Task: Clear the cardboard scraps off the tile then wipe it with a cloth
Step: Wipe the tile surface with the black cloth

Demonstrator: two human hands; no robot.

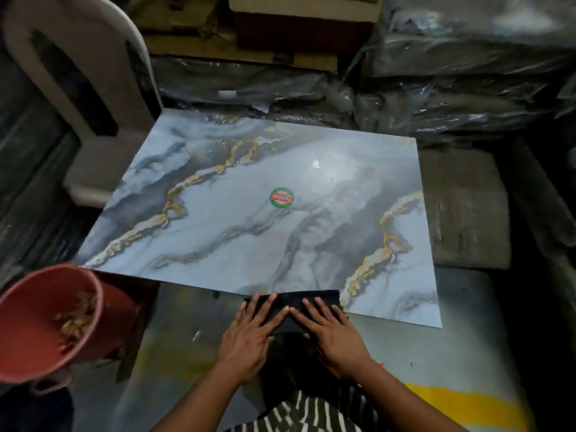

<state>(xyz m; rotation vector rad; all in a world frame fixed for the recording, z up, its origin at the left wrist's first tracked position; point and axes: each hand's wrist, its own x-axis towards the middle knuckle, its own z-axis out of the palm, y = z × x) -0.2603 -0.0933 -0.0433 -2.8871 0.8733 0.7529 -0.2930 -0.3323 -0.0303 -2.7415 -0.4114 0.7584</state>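
Observation:
A large glossy marble-patterned tile (249, 219) with gold veins lies flat in front of me, a round red and green sticker (281, 198) near its middle. A dark folded cloth (299, 302) lies over the tile's near edge. My left hand (249, 335) and my right hand (333, 335) both press flat on the cloth, fingers straight, side by side. A red bucket (18, 325) at the lower left holds cardboard scraps (76, 319). A small white speck (317, 164) shows on the tile's far part.
A white plastic chair (78, 88) stands at the far left corner of the tile. Plastic-wrapped bundles (452, 88) and cardboard boxes (296, 26) are stacked behind. A flat cardboard box (464, 210) lies right of the tile. Grey floor with a yellow stripe (461, 400) lies below.

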